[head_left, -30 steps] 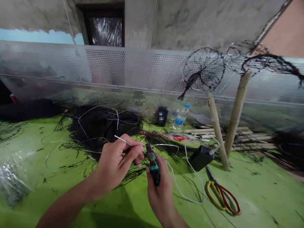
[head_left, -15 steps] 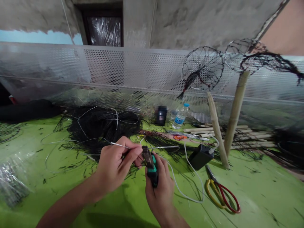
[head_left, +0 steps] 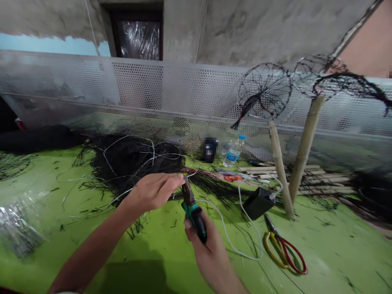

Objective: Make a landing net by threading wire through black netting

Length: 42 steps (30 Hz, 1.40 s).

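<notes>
My right hand (head_left: 208,241) is wrapped around the black and green handles of a pair of pliers (head_left: 191,200). The pliers tilt up and to the left, and their dark jaws meet my left fingertips. My left hand (head_left: 159,190) is closed in a pinch on thin metal wire (head_left: 194,173), a short curved piece of which shows just beyond the jaws. My fingers hide the exact grip point. Behind my left hand lies a heap of black fibres (head_left: 134,157) with loose silvery wire looping over it.
Scissors (head_left: 283,249) with yellow and red handles lie at right, near a black box (head_left: 259,203) with a white cable. A water bottle (head_left: 233,151), bamboo sticks (head_left: 324,179) and two upright bamboo posts (head_left: 307,147) stand farther back. Wire-hoop nets (head_left: 266,92) hang above. Clear plastic packaging (head_left: 18,228) lies left.
My left hand has turned flatter and moved slightly up. The pliers' jaws have risen and now tilt left. The straight wire end above my left hand no longer shows.
</notes>
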Available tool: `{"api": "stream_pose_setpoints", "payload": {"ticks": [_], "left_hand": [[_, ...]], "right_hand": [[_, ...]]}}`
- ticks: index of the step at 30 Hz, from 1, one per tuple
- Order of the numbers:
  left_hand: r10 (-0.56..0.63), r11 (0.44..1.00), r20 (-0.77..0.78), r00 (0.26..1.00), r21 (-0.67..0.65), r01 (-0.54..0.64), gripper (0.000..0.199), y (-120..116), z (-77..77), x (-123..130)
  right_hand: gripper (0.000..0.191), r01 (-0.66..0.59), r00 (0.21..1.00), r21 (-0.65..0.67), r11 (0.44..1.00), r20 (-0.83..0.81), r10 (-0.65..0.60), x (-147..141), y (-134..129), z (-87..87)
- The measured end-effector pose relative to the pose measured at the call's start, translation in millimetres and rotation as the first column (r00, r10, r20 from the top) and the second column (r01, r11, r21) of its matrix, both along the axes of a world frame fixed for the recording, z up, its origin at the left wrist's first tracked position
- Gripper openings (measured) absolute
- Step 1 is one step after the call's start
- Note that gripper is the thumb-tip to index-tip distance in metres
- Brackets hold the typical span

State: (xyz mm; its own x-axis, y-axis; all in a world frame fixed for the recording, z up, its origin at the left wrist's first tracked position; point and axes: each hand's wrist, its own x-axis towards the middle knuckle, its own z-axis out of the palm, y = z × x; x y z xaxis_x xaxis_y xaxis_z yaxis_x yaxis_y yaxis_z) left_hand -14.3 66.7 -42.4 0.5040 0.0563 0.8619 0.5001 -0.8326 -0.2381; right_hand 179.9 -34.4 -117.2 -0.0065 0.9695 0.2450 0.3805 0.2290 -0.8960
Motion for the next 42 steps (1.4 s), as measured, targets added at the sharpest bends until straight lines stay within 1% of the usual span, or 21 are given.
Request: {"api": "stream_pose_setpoints", "payload": {"ticks": [1, 3, 5, 6, 9, 12, 15, 18, 20, 23, 25, 27, 30, 32, 37, 40, 42], "left_hand": [[-0.006, 1.0, 0.01, 1.0, -0.022, 0.006, 0.008, 2.2, -0.6, 1.0], [-0.009, 0.995, 0.094, 0.996, -0.1, 0.018, 0.002, 3.4, -0.4, 4.7], [0.034, 0.979, 0.187, 0.982, -0.202, 0.004, 0.006, 0.6, 2.4, 8.8], [0.068, 0.967, 0.205, 0.976, -0.253, -0.014, 0.01, -2.1, 4.8, 10.3], [0.121, 0.922, 0.135, 0.983, -0.381, -0.061, 0.021, -13.4, 14.8, 10.8], [0.069, 0.9, 0.022, 0.997, -0.433, -0.053, 0.03, -25.9, 24.3, 7.6], [-0.001, 0.9, -0.027, 1.0, -0.436, -0.011, 0.029, -35.4, 28.0, 5.5], [-0.032, 0.92, -0.015, 0.999, -0.391, 0.023, 0.023, -39.3, 26.0, 7.2], [-0.036, 0.946, 0.0, 0.999, -0.322, 0.034, 0.018, -39.3, 23.7, 9.8], [0.017, 0.983, -0.028, 0.999, -0.18, -0.021, 0.013, -37.7, 21.9, 13.9], [0.077, 0.994, -0.053, 0.996, -0.079, -0.081, 0.01, -37.2, 21.9, 16.1], [0.122, 0.993, -0.069, 0.99, 0.006, -0.122, 0.009, -37.6, 22.5, 17.6], [0.15, 0.984, -0.077, 0.986, 0.111, -0.141, 0.011, -40.1, 23.9, 18.1], [0.17, 0.976, -0.087, 0.982, 0.15, -0.156, 0.012, -42.0, 24.9, 17.4], [0.195, 0.967, -0.105, 0.975, 0.187, -0.173, 0.012, -41.1, 26.4, 15.4], [0.224, 0.946, -0.111, 0.968, 0.264, -0.188, 0.01, -36.6, 26.0, 14.9], [0.241, 0.928, -0.104, 0.965, 0.315, -0.197, 0.011, -32.9, 24.9, 14.3]], "right_hand": [[0.046, 0.002, 1.0, -0.011, 1.0, 0.003, -0.002, 0.8, 1.4, 1.4], [0.047, 0.027, 0.999, -0.016, 1.0, 0.036, -0.026, 2.0, 5.2, 2.3], [0.046, 0.057, 0.995, 0.016, 0.998, 0.078, -0.058, 2.8, 10.3, 0.5], [0.045, 0.068, 0.993, 0.049, 0.996, 0.094, -0.072, 3.3, 13.1, -1.2], [0.039, 0.066, 0.987, 0.205, 0.976, 0.132, -0.095, 5.3, 20.6, -8.2], [0.041, 0.068, 0.973, 0.373, 0.925, 0.179, -0.144, 8.7, 23.6, -13.1], [0.048, 0.079, 0.958, 0.467, 0.88, 0.21, -0.198, 12.4, 22.5, -13.2], [0.049, 0.08, 0.959, 0.473, 0.877, 0.203, -0.197, 14.6, 20.6, -12.8], [0.046, 0.076, 0.967, 0.456, 0.887, 0.184, -0.178, 14.5, 19.1, -13.9], [0.04, 0.073, 0.981, 0.422, 0.903, 0.131, -0.141, 11.8, 14.4, -15.3], [0.038, 0.057, 0.99, 0.372, 0.926, 0.1, -0.101, 9.1, 9.3, -15.0], [0.038, 0.044, 0.995, 0.326, 0.944, 0.067, -0.07, 6.3, 3.7, -14.5], [0.041, 0.039, 0.999, 0.3, 0.953, 0.02, -0.048, 2.7, -3.2, -15.4], [0.042, 0.036, 0.999, 0.293, 0.955, 0.007, -0.04, 1.3, -5.8, -17.0], [0.041, 0.07, 0.998, 0.257, 0.964, -0.01, -0.07, 1.0, -5.4, -24.1], [0.041, 0.082, 0.997, 0.214, 0.973, -0.013, -0.081, 2.7, -3.5, -30.6], [0.042, 0.113, 0.993, 0.206, 0.972, 0.005, -0.117, 4.6, -2.2, -33.0]]}}
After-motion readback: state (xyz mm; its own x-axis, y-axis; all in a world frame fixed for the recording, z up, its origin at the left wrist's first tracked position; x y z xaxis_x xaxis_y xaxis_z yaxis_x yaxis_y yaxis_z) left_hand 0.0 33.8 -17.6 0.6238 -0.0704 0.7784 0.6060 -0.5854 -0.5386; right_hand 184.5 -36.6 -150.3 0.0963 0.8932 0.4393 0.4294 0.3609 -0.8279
